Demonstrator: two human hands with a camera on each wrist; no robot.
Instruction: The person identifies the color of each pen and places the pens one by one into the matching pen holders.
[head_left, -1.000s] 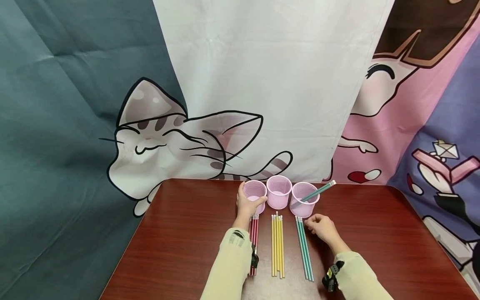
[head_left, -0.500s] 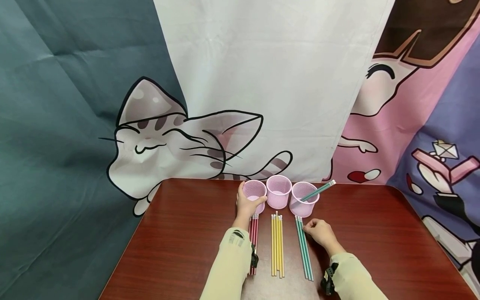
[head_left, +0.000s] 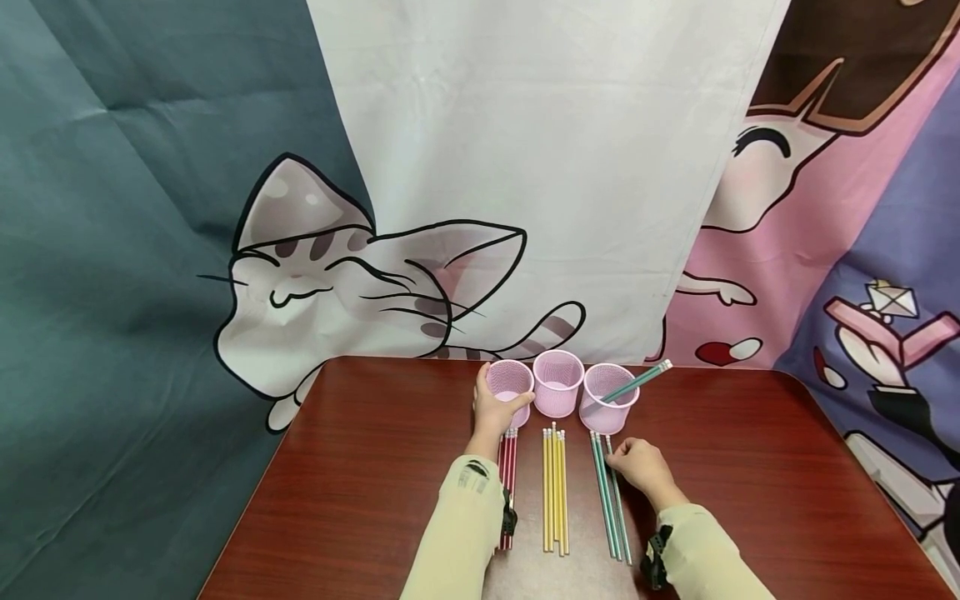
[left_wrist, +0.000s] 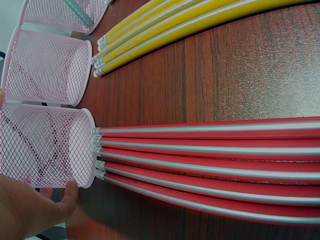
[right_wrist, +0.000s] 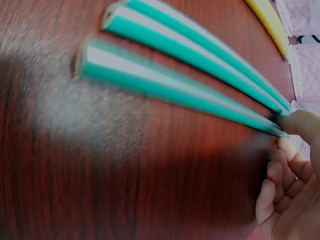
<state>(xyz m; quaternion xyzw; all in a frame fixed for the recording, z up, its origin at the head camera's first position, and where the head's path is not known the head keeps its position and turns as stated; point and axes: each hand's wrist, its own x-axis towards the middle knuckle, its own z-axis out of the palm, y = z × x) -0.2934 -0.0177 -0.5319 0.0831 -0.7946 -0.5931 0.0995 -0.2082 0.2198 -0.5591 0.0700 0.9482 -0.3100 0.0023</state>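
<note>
My left hand (head_left: 491, 412) grips the leftmost pink mesh pencil cup (left_wrist: 45, 140), thumb along its near side and fingers round its left. My right hand (head_left: 643, 467) pinches a green pencil (right_wrist: 165, 85) close to its eraser end, between thumb and index finger. That pencil stands slightly apart from two other green pencils (right_wrist: 195, 52) lying side by side on its left. Behind them, the rightmost pink mesh cup (head_left: 600, 421) holds green pencil (head_left: 641, 381) leaning out to the right. The middle pink cup (head_left: 557, 407) stands between the other two.
Several red pencils (left_wrist: 210, 155) lie in a row in front of the left cup, partly under the left forearm in the head view. Several yellow pencils (head_left: 555, 492) lie before the middle cup. A printed cloth (head_left: 555, 167) hangs behind the brown table (head_left: 360, 500).
My right hand has moved slightly down and left to the green pencils, taken hold of the rightmost one and drawn it a little to the right. The left hand stays on its cup.
</note>
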